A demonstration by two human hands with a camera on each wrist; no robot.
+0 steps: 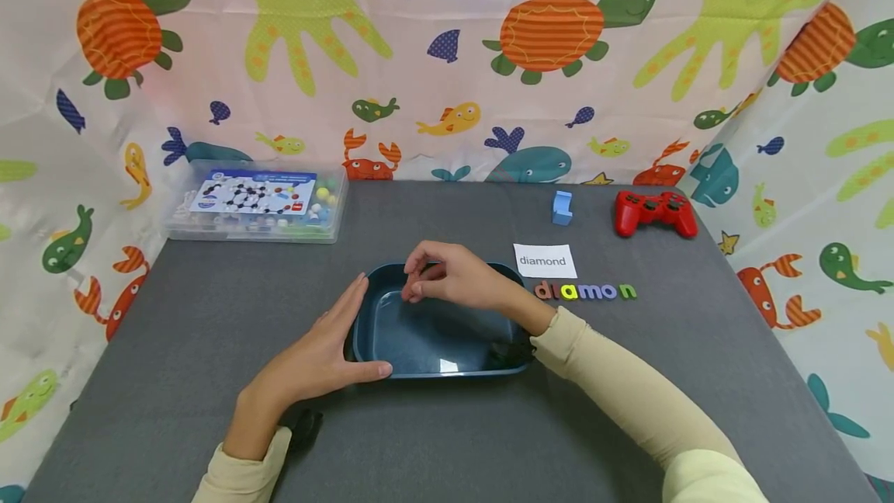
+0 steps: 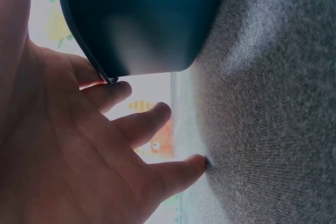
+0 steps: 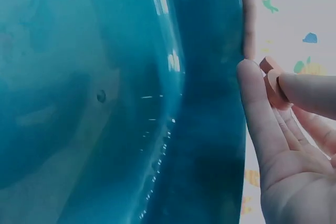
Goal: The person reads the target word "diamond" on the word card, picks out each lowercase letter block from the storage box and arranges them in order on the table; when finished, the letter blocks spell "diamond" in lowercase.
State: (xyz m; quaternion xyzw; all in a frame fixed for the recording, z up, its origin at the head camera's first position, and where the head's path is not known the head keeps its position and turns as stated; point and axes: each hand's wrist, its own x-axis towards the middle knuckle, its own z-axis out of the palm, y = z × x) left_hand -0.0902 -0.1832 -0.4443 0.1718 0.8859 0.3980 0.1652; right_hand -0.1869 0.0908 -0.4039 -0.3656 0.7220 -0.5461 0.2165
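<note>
A dark blue plastic tray (image 1: 433, 344) lies on the grey table, its inside facing up. My left hand (image 1: 314, 355) rests along its left end, fingers extended by the far left corner and thumb on the near rim. The left wrist view shows those fingers (image 2: 142, 124) spread, some of them off the tray. Over the tray's far side, my right hand (image 1: 454, 278) pinches a small reddish-brown piece between thumb and fingers. In the right wrist view this piece (image 3: 275, 87) has a curved, letter-like outline, partly hidden by the thumb.
Right of the tray, coloured letters (image 1: 587, 292) form "diamon" below a white card (image 1: 545, 261) printed "diamond". Farther back are a light blue block (image 1: 562, 208) and a red game controller (image 1: 655, 213). A clear plastic case (image 1: 254, 227) of molecule-model parts stands at the back left.
</note>
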